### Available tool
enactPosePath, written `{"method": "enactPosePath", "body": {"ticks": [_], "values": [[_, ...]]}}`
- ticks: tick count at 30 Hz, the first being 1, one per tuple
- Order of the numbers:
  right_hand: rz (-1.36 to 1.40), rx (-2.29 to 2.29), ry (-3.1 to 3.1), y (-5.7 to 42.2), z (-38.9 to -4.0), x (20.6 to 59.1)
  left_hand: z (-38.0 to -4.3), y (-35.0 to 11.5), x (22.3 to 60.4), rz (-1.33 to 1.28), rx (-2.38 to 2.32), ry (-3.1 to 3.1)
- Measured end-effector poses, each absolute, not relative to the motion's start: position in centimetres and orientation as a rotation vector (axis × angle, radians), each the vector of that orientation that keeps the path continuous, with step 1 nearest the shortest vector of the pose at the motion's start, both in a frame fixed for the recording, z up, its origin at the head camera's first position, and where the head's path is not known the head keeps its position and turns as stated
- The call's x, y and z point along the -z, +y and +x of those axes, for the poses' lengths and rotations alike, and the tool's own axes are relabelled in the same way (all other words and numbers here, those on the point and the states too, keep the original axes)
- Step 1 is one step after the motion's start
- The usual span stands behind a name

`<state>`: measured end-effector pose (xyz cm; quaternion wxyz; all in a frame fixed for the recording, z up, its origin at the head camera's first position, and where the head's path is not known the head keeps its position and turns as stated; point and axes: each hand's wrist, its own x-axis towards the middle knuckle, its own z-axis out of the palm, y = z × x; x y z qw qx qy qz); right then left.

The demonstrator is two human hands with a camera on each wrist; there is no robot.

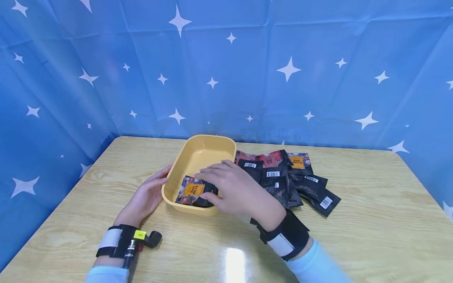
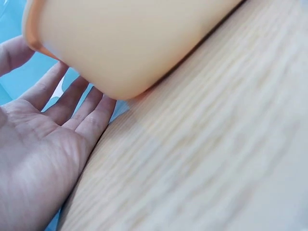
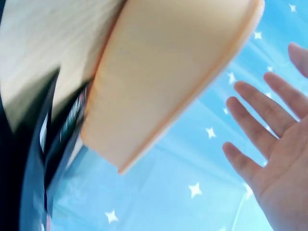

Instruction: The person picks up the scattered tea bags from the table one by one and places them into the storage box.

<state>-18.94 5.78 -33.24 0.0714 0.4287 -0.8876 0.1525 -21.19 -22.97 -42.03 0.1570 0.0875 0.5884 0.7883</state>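
Observation:
A yellow rectangular plastic bin (image 1: 212, 142) stands on the table. My left hand (image 1: 149, 196) touches its left outer wall with extended fingers; the left wrist view shows that palm (image 2: 43, 149) beside the bin's wall (image 2: 125, 43). Over the bin's right rim reaches my right hand (image 1: 235, 188), its fingers spread and holding nothing, as the palm (image 3: 288, 163) in the right wrist view shows. Inside the bin's near end lies a black packet with an orange label (image 1: 194, 190). Dark packaging beside it is partly hidden by my right hand.
Right of the bin lies a loose pile of black sealed packets (image 1: 277, 184), some with red or orange labels, others showing white barcode stickers. One packet (image 1: 326, 202) lies at the pile's right edge. A blue star-printed cloth (image 1: 247, 78) hangs behind the wooden table (image 1: 371, 212).

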Motion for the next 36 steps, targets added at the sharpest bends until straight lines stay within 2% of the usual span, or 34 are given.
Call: {"method": "enactPosePath", "body": {"ticks": [10,20,28,36], "values": [[1.187,-0.399,-2.708,8.9,-20.8,32.8,-20.7,-22.9,42.2,0.269,-2.261,1.682],[0.798,-0.389,-3.012,11.4,-24.4,33.6,-20.9,-22.9,42.0,0.262,-2.240,1.711],[0.823,-0.307,-3.249,11.8,-25.2,35.2,-20.8,-23.1,42.0,0.264,-2.250,1.708],[0.722,-0.284,-3.332,12.1,-25.4,35.5,-21.0,-22.9,42.0,0.237,-2.233,1.737]]}}
